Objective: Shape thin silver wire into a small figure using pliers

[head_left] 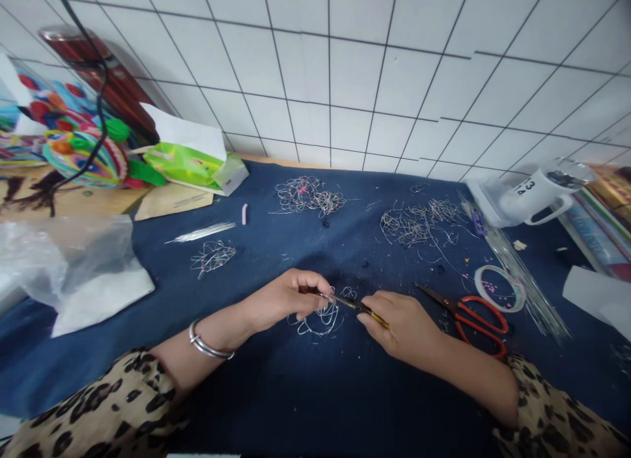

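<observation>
My left hand [290, 297] pinches a looped piece of thin silvery wire [318, 325] near the middle of the dark blue cloth. In my right hand [401, 326] is a pair of pliers [375, 315] with yellow on the handle, fingers wrapped round it. The dark jaws of the pliers point left and meet the wire at my left fingertips. Whether the jaws are closed on the wire is too small to tell. Several wire loops hang below my left fingers, over the cloth. Scissors with red handles [480, 317] lie to the right of my right hand.
Tangled wire heaps [419, 221] lie at the back right and back middle, a smaller wire bundle [213, 257] at left. Straight wires [535, 284] and a tape roll [500, 288] lie right, near a white mug [537, 192]. A plastic bag [98, 261] sits left; a tiled wall [355, 70] stands behind.
</observation>
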`<state>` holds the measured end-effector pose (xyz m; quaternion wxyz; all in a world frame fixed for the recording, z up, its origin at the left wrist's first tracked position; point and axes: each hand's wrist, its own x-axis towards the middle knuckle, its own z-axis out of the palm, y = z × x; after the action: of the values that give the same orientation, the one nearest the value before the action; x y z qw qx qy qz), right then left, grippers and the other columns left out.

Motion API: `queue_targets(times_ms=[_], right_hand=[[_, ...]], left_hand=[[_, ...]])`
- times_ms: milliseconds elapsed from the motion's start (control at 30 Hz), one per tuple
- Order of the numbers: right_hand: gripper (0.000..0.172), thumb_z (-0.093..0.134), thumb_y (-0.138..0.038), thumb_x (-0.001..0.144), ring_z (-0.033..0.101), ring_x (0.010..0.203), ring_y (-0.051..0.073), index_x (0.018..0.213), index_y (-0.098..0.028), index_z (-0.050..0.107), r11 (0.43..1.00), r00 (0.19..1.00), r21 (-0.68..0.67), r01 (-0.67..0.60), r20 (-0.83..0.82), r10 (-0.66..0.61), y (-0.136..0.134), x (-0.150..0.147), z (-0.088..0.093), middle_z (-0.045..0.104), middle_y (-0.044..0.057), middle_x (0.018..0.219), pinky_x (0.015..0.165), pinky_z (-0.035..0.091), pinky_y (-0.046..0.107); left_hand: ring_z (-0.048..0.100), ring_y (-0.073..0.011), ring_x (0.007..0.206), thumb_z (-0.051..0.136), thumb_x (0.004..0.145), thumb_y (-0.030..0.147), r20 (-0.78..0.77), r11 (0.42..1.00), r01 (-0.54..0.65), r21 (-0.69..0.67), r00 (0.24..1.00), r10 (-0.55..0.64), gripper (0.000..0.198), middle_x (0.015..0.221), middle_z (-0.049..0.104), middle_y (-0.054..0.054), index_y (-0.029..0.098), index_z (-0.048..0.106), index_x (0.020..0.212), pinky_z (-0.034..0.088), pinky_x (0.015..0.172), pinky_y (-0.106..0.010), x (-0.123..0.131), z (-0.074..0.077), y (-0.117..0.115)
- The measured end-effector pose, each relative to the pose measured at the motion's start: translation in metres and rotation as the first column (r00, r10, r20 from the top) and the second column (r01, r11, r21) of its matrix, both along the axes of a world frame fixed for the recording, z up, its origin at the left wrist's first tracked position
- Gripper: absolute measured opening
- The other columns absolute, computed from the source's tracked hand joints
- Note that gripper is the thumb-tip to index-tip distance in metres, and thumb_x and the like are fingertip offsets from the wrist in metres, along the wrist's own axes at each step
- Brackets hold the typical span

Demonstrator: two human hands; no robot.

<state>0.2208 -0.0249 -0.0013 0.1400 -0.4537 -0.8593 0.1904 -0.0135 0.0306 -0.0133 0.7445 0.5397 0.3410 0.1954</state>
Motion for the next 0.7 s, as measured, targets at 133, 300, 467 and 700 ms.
queue_targets(times_ms=[133,300,467,700], right_hand=[[0.022,0.039,-0.030,0.089,0.049,0.063,0.011,0.078,-0.017,0.054,0.998,1.000,-0.064,-0.003,-0.013,0.002,0.0005,-0.0005,0.0026,0.055,0.001,0.070,0.060,0.038,0.023],[0.024,0.038,-0.031,0.090,0.050,0.062,0.010,0.076,-0.018,0.052,0.986,0.999,-0.164,-0.017,-0.054,0.008,0.0020,0.0005,0.0077,0.054,0.000,0.068,0.058,0.037,0.021],[0.027,0.036,-0.031,0.091,0.049,0.060,0.009,0.072,-0.018,0.051,0.980,0.997,-0.199,-0.030,-0.071,0.016,0.0018,0.0013,0.0095,0.053,-0.001,0.066,0.056,0.037,0.020],[0.021,0.042,-0.030,0.088,0.053,0.073,0.014,0.090,-0.016,0.058,0.997,1.000,0.082,0.017,0.000,-0.017,-0.0011,0.0007,0.0007,0.058,0.004,0.077,0.068,0.041,0.027]], left_hand=[[0.037,-0.0033,0.043,0.060,0.075,0.016,-0.006,1.000,0.004,0.008,1.000,-0.004,0.009,0.060,0.052,0.004,0.013,0.063,0.084,0.031,0.044,-0.018,0.0002,0.0010,0.0001],[0.038,-0.0037,0.044,0.061,0.075,0.016,-0.023,1.000,0.009,0.022,1.000,-0.009,0.009,0.061,0.052,0.004,0.013,0.062,0.083,0.032,0.044,-0.018,0.0001,0.0007,-0.0005],[0.038,-0.0039,0.043,0.061,0.075,0.017,-0.038,0.999,0.010,0.032,0.999,-0.009,0.008,0.059,0.052,0.004,0.013,0.063,0.082,0.033,0.044,-0.018,-0.0001,-0.0007,-0.0006],[0.038,-0.0043,0.043,0.061,0.074,0.017,-0.028,1.000,-0.001,0.027,1.000,0.002,0.008,0.058,0.052,0.004,0.013,0.062,0.081,0.033,0.045,-0.019,-0.0010,-0.0010,-0.0004]])
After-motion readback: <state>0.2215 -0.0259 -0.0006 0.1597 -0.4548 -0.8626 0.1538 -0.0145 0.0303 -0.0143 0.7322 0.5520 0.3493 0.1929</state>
